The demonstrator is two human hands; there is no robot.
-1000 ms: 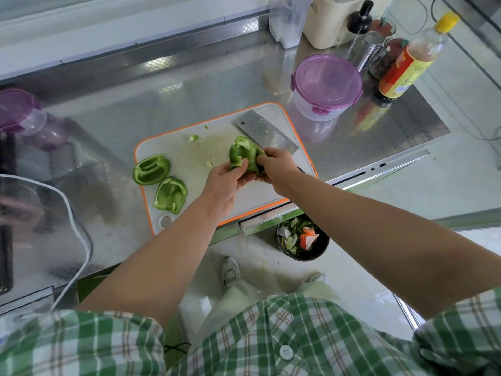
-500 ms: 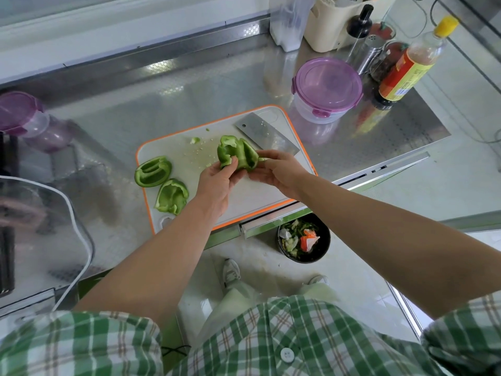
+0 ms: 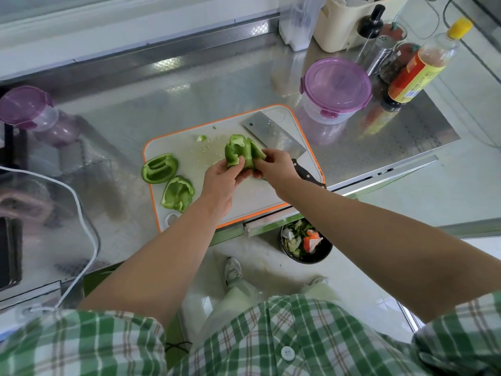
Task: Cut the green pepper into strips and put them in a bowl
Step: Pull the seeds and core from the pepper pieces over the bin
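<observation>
We see both hands holding pepper piece (image 3: 240, 154) above cutting board (image 3: 189, 137) centre: left hand (image 3: 221, 177) pinches its near-left side, right hand (image 3: 275, 165) its right; cleaver (image 3: 271, 131) lies just behind right hand.

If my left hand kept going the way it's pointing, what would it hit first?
The left hand grips the hollow green pepper piece; beyond it, probably the flat steel cleaver blade, though height is unclear.

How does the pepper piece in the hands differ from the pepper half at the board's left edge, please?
The pepper piece is gripped by the left hand and right hand; the pepper half lies untouched on the board. The piece looks ragged and opened; the half forms a neat cup. Both are green.
</observation>
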